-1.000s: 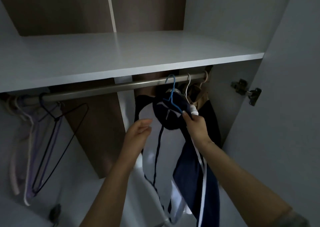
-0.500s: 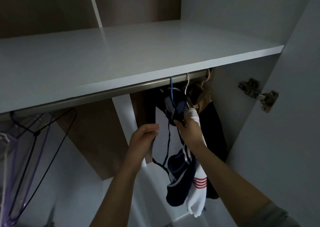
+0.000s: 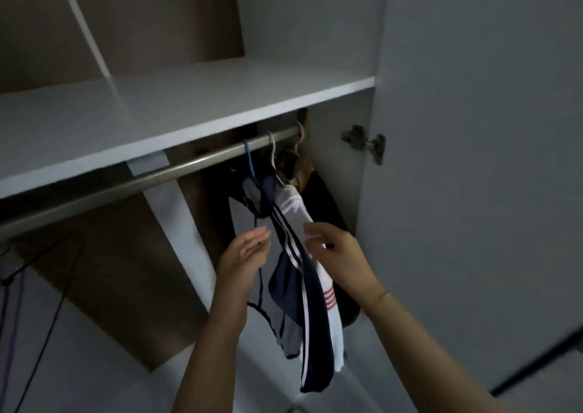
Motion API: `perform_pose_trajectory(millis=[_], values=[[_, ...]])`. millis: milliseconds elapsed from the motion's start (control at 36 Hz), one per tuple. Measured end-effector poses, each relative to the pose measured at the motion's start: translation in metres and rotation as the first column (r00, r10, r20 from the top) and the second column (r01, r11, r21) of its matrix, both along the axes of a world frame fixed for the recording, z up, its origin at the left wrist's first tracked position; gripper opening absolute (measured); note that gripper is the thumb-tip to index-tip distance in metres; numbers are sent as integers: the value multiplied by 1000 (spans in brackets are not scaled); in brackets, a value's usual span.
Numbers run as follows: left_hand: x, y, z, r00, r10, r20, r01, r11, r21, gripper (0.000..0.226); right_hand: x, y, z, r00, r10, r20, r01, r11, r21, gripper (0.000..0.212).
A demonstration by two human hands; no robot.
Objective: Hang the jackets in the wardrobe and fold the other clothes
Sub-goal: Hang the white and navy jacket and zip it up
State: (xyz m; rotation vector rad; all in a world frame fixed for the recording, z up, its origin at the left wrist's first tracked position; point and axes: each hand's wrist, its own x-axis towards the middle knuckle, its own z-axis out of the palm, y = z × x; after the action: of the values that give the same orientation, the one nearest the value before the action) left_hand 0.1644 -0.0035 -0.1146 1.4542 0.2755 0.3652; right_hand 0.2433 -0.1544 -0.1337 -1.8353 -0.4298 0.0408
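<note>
navy jacket (image 3: 310, 289) w/ white stripes, blue hanger (image 3: 249, 160), white shelf (image 3: 189, 110)

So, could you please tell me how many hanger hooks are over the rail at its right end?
3: a blue hook carrying the navy jacket, a white hook beside it, and a pale hook at the rail's far right. Others may be hidden behind the shelf.

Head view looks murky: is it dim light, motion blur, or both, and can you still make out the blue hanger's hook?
Head view: both; dim wardrobe interior, slight smear on both hands, left hand, right hand; the blue hanger hook reads clearly over the rail.
</note>
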Motion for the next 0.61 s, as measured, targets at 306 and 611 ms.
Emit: perform_pose_trajectory(millis=[306,611], values=[[-80,-83,-27,973,-229,31,231,969,-91,29,-142,-112,3,978,-149,-146,172,972,160,25],[-132,-216,-28,806,-592,4,591,804,-61,27,-264,-244,-7,816,-509,-273,566,799,202,28]])
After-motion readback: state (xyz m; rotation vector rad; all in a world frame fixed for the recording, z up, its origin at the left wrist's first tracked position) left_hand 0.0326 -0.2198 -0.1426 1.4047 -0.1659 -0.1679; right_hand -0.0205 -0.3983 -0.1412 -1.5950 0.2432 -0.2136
